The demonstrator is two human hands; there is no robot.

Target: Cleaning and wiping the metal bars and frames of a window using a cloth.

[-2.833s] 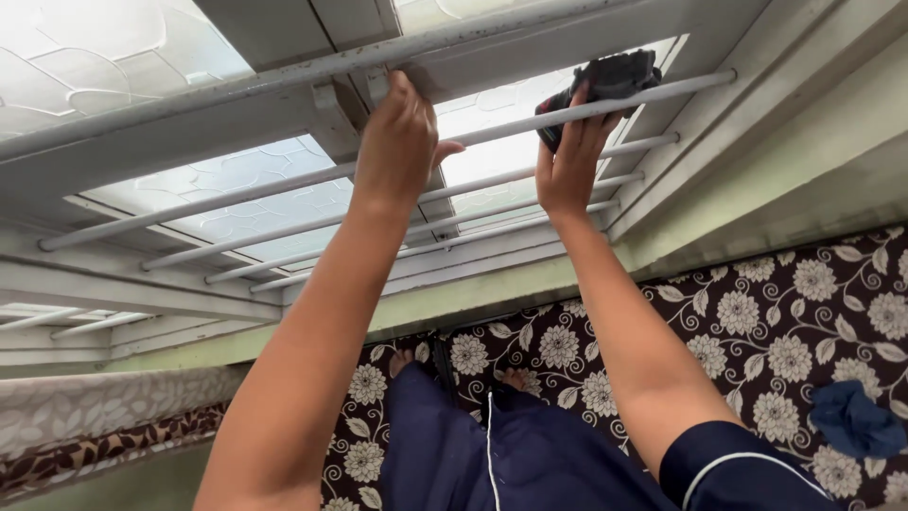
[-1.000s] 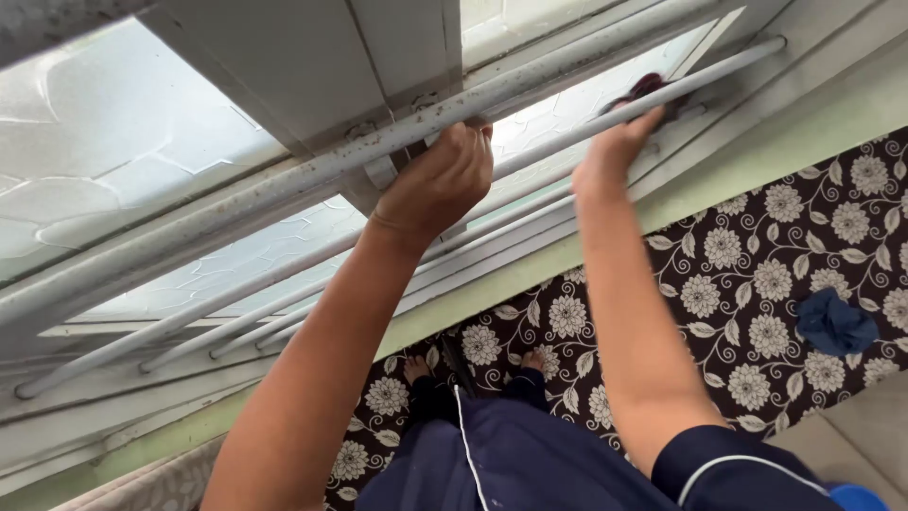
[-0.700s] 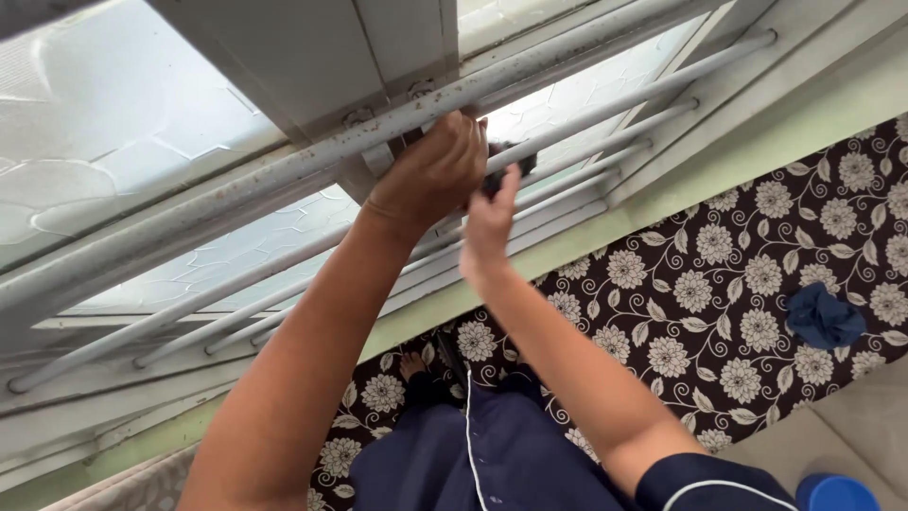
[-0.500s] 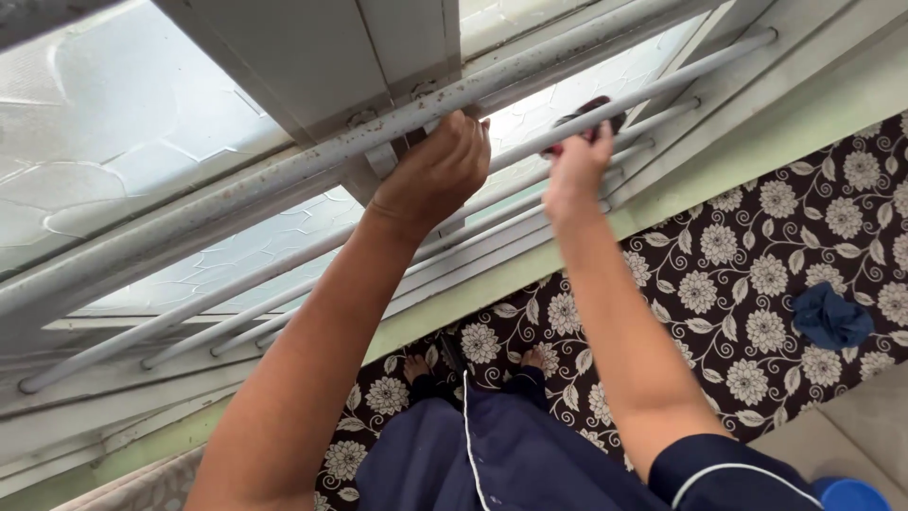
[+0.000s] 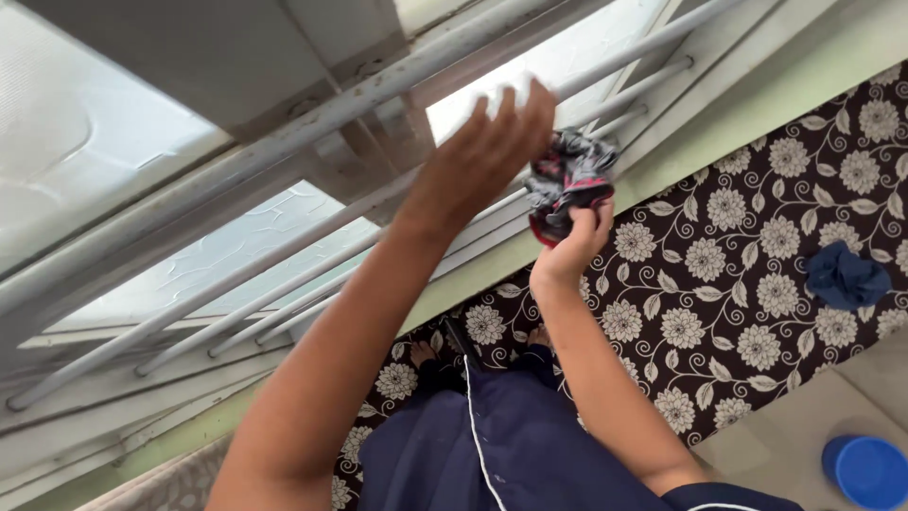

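Cloth point(image 5: 567, 185) is the thing in hand here: a small rag, dark with red and grey bits, all bunched up in a ball. It sits just below the white window bars point(image 5: 284, 284), up near the frosted glass point(image 5: 113, 142). The right hand point(image 5: 572, 251) holds it from underneath, with its fingers point(image 5: 591, 220) curled tight on the bottom edge of the rag.

The rag looks soft and very light. It folds and squashes, so it takes any shape the hand gives it. It does not look slippery or easy to break. A loose corner could flop down or catch on a bar, so the best place to hold it is around the scrunched middle, with all the fingers wrapped on it. Pinching only the edge, as now, probably lets most of the rag hang free.

The left hand point(image 5: 478, 161) is up at the bars, just beside the rag. Its fingers are spread apart and partly bent. It looks like it rests on a bar, but it is hard to tell if it grips it.

Down below is a dark carpet with white flowers point(image 5: 757, 237). A dark blue cloth point(image 5: 845, 277) lies crumpled on it, well apart from the hands. A blue round tub point(image 5: 868, 468) sits on the pale floor point(image 5: 776, 426) in the corner. The person wears dark blue clothes point(image 5: 473, 454).
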